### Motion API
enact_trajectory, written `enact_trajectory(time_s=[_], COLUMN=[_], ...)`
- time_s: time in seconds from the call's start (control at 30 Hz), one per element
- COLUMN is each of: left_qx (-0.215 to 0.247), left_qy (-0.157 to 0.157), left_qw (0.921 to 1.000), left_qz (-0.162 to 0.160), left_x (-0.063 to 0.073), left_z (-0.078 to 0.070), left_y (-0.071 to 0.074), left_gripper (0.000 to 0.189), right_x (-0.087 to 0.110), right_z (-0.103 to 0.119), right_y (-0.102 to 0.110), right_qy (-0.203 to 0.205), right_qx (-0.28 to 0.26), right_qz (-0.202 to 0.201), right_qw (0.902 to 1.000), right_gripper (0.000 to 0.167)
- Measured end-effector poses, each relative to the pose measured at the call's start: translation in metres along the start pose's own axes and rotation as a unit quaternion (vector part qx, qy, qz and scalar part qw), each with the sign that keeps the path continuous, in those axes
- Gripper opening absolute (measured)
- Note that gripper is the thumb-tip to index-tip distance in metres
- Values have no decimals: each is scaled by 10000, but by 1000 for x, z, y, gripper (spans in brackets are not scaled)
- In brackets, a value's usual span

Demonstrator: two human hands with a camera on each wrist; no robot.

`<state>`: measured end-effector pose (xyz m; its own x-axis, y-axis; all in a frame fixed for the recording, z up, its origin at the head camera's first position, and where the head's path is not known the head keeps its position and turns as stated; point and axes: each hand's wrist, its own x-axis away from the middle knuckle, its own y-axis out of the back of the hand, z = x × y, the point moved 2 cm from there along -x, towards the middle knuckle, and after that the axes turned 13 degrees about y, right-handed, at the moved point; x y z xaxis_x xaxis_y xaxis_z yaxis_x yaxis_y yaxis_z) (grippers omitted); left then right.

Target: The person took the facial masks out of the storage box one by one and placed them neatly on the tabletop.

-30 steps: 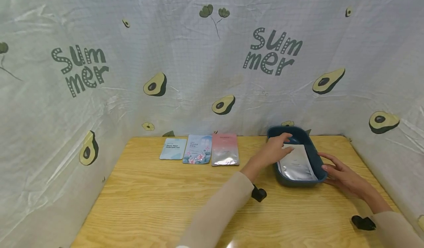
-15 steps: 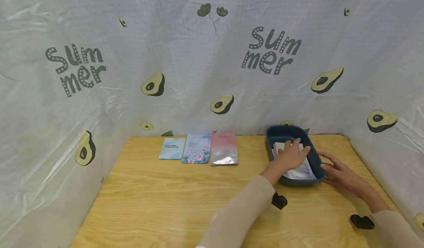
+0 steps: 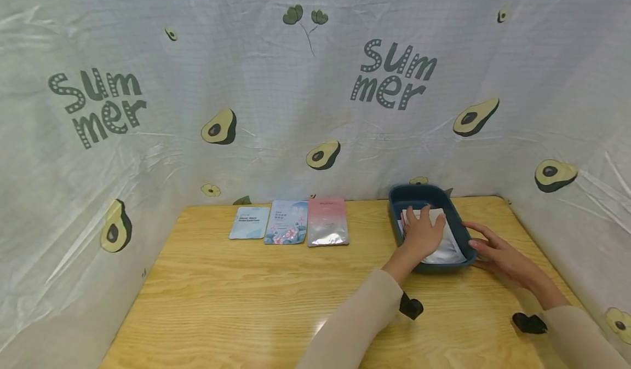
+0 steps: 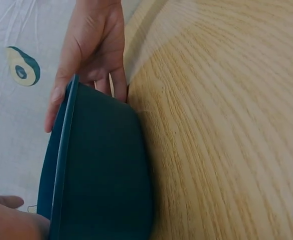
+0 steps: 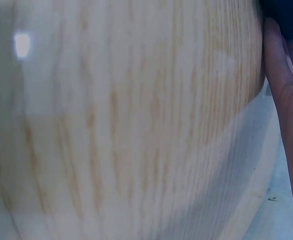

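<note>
A dark blue plastic bin [image 3: 465, 232] stands at the table's right side with several flat sachets [image 3: 446, 248] inside. The top sachet shows a pale, silvery surface. My left hand [image 3: 421, 237] reaches into the bin from the front, fingers spread over the sachets, fingertips near their far edge. Part of the stack is hidden beneath the palm. My right hand [image 3: 508, 257] rests against the bin's near right corner, thumb at the rim and fingers extended along the outer wall. In the left wrist view, that right hand [image 4: 94, 50] touches the bin's wall [image 4: 106, 165] and rim.
Left of the bin, three sachets lie in a row at the table's back: a light blue one [image 3: 250, 223], a floral blue one [image 3: 286, 222] and a pink-silver one [image 3: 327, 221]. A printed cloth [image 3: 276, 84] hangs behind the wooden table [image 3: 236, 298].
My left hand has moved farther in over the sachets, its fingers now spread across them. The right hand stays at the bin's corner. The whole head view has shifted slightly.
</note>
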<state>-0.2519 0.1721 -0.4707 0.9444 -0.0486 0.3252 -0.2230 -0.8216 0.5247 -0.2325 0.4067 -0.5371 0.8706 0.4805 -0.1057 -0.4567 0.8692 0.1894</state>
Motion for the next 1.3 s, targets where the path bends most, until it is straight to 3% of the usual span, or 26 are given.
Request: enact_trajectory(time_s=[0.17, 0.3, 0.43, 0.73, 0.93, 1.17, 1.3], left_qx=[701, 751, 808, 1009, 1703, 1079, 1339], left_qy=[175, -251, -649, -809, -736, -727, -849], left_qw=[9974, 9968, 9945, 9904, 9778, 9914, 9871], left_qz=[-60, -94, 130, 484, 970, 141, 237], left_x=[2, -1, -5, -15, -22, -27, -28], left_z=[5, 7, 9, 16, 17, 15, 12], left_y=[3, 8, 8, 3, 1, 15, 24], left_gripper=[53, 49, 50, 53, 51, 54, 55], right_x=[1, 1, 1, 1, 0, 0, -2], right_z=[-1, -1, 0, -3, -4, -1, 0], right_y=[0, -1, 0, 0, -1, -4, -3], right_qy=[18, -5, 58, 102, 106, 96, 49], right_qx=[-3, 32, -54, -84, -44, -135, -113], right_qz=[-8, -7, 33, 37, -27, -14, -52], right_qw=[10000, 10000, 10000, 9999, 9999, 9999, 9999], right_gripper=[60, 60, 59, 59, 59, 59, 60])
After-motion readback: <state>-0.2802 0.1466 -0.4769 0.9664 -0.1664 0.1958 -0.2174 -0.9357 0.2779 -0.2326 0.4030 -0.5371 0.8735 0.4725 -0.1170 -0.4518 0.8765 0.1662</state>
